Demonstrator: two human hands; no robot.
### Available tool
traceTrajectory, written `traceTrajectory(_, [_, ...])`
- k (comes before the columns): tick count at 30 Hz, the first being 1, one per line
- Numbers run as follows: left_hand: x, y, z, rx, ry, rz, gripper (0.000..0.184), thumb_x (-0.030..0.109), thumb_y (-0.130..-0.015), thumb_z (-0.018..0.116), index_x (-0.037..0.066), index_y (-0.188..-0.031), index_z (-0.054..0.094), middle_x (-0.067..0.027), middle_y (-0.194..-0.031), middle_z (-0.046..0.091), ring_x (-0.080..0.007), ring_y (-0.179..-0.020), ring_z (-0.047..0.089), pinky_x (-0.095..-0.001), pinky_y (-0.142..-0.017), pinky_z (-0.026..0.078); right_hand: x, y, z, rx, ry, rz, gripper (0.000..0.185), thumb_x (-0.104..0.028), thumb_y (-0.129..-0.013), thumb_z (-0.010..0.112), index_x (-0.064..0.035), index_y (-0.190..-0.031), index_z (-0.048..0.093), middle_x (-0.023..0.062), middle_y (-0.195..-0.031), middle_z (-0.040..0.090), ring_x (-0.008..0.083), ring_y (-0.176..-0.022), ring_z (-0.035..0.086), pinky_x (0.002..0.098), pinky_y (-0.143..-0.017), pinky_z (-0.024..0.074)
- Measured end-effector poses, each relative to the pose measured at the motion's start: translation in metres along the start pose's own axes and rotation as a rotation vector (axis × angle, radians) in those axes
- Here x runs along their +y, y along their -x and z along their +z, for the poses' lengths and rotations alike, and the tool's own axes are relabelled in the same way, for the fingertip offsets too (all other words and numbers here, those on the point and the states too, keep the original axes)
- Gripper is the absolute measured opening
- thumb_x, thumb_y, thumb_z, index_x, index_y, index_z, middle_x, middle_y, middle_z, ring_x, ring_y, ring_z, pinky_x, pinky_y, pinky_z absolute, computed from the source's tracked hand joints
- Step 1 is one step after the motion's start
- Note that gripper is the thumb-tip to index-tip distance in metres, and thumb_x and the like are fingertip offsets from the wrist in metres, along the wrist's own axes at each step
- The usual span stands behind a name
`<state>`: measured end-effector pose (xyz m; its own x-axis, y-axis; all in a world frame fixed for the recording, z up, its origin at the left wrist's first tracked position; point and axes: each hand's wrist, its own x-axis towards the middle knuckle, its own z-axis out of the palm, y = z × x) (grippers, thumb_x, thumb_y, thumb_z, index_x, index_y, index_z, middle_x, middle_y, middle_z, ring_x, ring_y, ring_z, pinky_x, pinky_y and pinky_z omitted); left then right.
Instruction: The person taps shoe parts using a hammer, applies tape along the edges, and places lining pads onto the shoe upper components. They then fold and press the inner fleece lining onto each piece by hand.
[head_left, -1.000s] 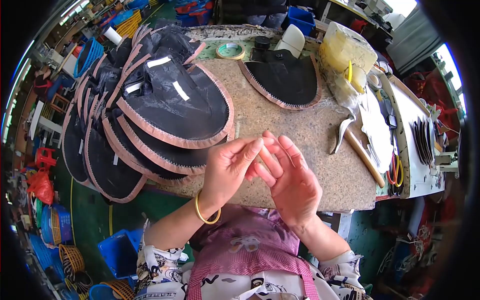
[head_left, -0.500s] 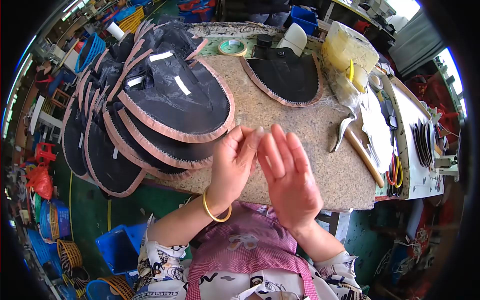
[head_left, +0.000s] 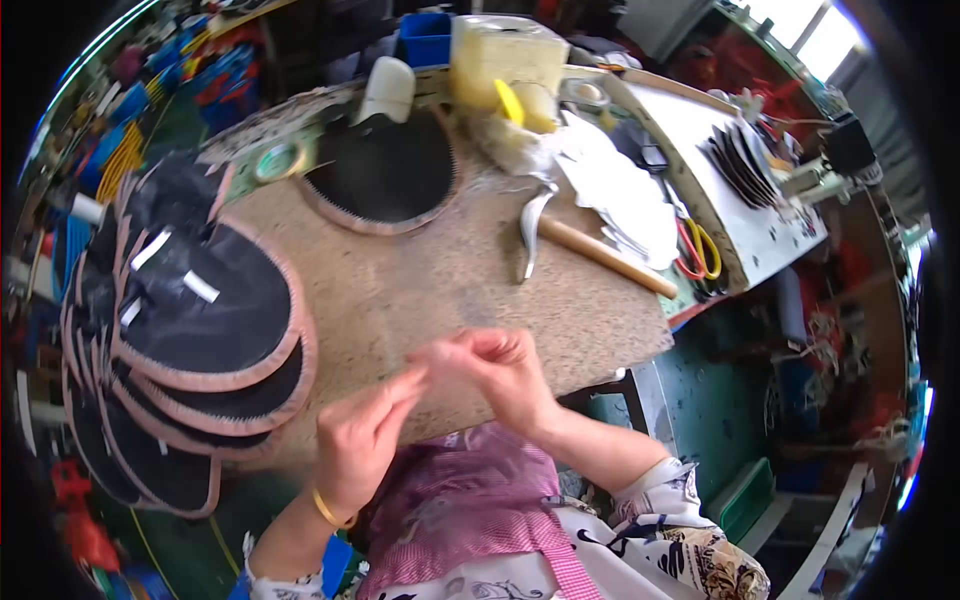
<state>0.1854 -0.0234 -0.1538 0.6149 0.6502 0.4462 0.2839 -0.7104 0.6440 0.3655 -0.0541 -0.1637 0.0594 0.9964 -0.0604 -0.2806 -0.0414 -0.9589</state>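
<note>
My left hand [head_left: 358, 438], with a gold bangle [head_left: 330, 510] at its wrist, is closed, its fingers together and pointing toward the other hand. Facing it, my right hand [head_left: 503, 378] is closed in a pinch with bent fingers. Both sets of fingertips meet above the front of the board [head_left: 390, 290]; they are smeared, so anything small between them cannot be made out. Left of my hands lies a pile of black curved pieces [head_left: 215, 310] with pink stitched edging and white strips. A single similar black piece [head_left: 385, 170] lies flat at the back of the board.
A wooden-handled hammer [head_left: 605, 257] rests on the right, near white sheets [head_left: 615, 185] and scissors [head_left: 695, 250]. Behind stand a yellowish plastic container [head_left: 505, 60] and a tape roll [head_left: 278, 161]. Dark curved pieces [head_left: 742, 165] sit on the white side table [head_left: 690, 115].
The view has swung right, so the bench things appear farther left. My right hand has gone from flat with straight fingers to bent fingers; my left fingers now point across toward it.
</note>
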Motion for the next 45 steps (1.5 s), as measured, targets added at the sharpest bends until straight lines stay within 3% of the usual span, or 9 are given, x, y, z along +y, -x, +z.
traceTrajectory(8, [-0.014,-0.010,-0.098,0.164,-0.158,-0.184,0.012,-0.007,-0.081,0.059,-0.002,-0.090,0.065,-0.0088,-0.071,0.066,-0.0132,-0.059,0.064,-0.0237,-0.054,0.051,-0.075,-0.060,-0.196,0.451,1.443,-0.340,0.032,-0.022,-0.078,0.071,-0.0030,-0.104,0.066,0.0107,-0.100,0.068,0.0210,-0.083,0.066,0.0311,-0.074,0.0522])
traceTrajectory(10, [-0.047,-0.023,-0.136,0.321,-0.598,-0.170,0.028,0.003,-0.084,0.061,0.001,-0.112,0.060,-0.0149,-0.108,0.062,-0.0238,-0.102,0.058,-0.0310,-0.085,0.046,-0.077,-0.071,-0.218,0.278,1.681,-0.411,0.040,-0.025,-0.074,0.073,-0.0045,-0.107,0.064,0.0104,-0.110,0.064,0.0289,-0.097,0.062,0.0366,-0.087,0.0478])
traceTrajectory(13, [-0.146,-0.023,-0.194,0.434,-1.207,-0.248,0.049,0.020,-0.089,0.059,0.005,-0.134,0.044,-0.0175,-0.137,0.043,-0.0316,-0.131,0.034,-0.0368,-0.107,0.027,-0.067,-0.087,-0.230,0.175,1.628,-0.371,0.038,-0.026,-0.073,0.073,-0.0071,-0.105,0.066,0.0095,-0.111,0.064,0.0286,-0.097,0.061,0.0375,-0.087,0.0475])
traceTrajectory(17, [-0.157,-0.030,-0.211,0.200,-0.925,-0.577,0.041,0.019,-0.089,0.059,0.003,-0.126,0.049,-0.0201,-0.132,0.048,-0.0324,-0.129,0.038,-0.0376,-0.106,0.029,-0.070,-0.094,-0.230,0.171,1.628,-0.198,0.027,-0.024,-0.074,0.073,-0.0103,-0.097,0.070,0.0053,-0.104,0.067,0.0246,-0.086,0.065,0.0342,-0.078,0.0499])
traceTrajectory(27, [-0.053,-0.048,-0.183,0.451,-0.234,-0.042,0.034,-0.004,-0.090,0.050,-0.002,-0.124,0.048,-0.0150,-0.122,0.057,-0.0191,-0.114,0.053,-0.0303,-0.101,0.038,-0.061,-0.101,-0.248,0.333,1.188,-0.096,0.016,-0.029,-0.078,0.070,-0.0141,-0.084,0.074,-0.0061,-0.096,0.070,0.0137,-0.078,0.064,0.0287,-0.069,0.0489])
traceTrajectory(30, [-0.005,-0.068,-0.172,0.431,-0.135,0.041,0.035,-0.003,-0.090,0.050,-0.002,-0.124,0.049,-0.0162,-0.121,0.057,-0.0220,-0.115,0.053,-0.0335,-0.104,0.037,-0.054,-0.118,-0.269,0.542,0.861,-0.084,0.021,-0.018,-0.085,0.062,-0.0002,-0.094,0.067,0.0091,-0.086,0.068,0.0148,-0.073,0.061,0.0278,-0.067,0.0484])
traceTrajectory(34, [0.005,-0.107,-0.074,0.226,0.085,0.127,0.017,-0.009,-0.084,0.056,0.000,-0.097,0.062,-0.0120,-0.103,0.065,-0.0185,-0.096,0.062,-0.0280,-0.084,0.049,-0.097,-0.094,-0.248,1.209,0.987,-0.829,0.019,-0.019,-0.093,0.055,-0.0006,-0.098,0.058,0.0103,-0.096,0.059,0.0149,-0.077,0.058,0.0256,-0.064,0.0495])
traceTrajectory(37, [-0.048,-0.105,-0.008,0.090,0.059,0.115,0.013,-0.004,-0.086,0.055,-0.001,-0.097,0.063,-0.0129,-0.097,0.066,-0.0248,-0.089,0.065,-0.0274,-0.078,0.049,-0.131,-0.065,-0.203,1.123,0.720,-1.174,0.026,-0.026,-0.092,0.057,-0.0017,-0.100,0.059,0.0093,-0.093,0.062,0.0145,-0.080,0.061,0.0249,-0.067,0.0513])
traceTrajectory(45, [-0.018,-0.060,-0.020,-0.301,0.768,-0.587,0.049,0.029,-0.093,0.054,0.000,-0.131,0.043,-0.0111,-0.104,0.063,-0.0119,-0.085,0.060,-0.0223,-0.064,0.050,-0.029,-0.004,-0.071,0.441,0.319,-0.273,0.021,-0.020,-0.094,0.053,-0.0014,-0.102,0.058,-0.0014,-0.082,0.061,0.0022,-0.068,0.055,0.0139,-0.056,0.0407])
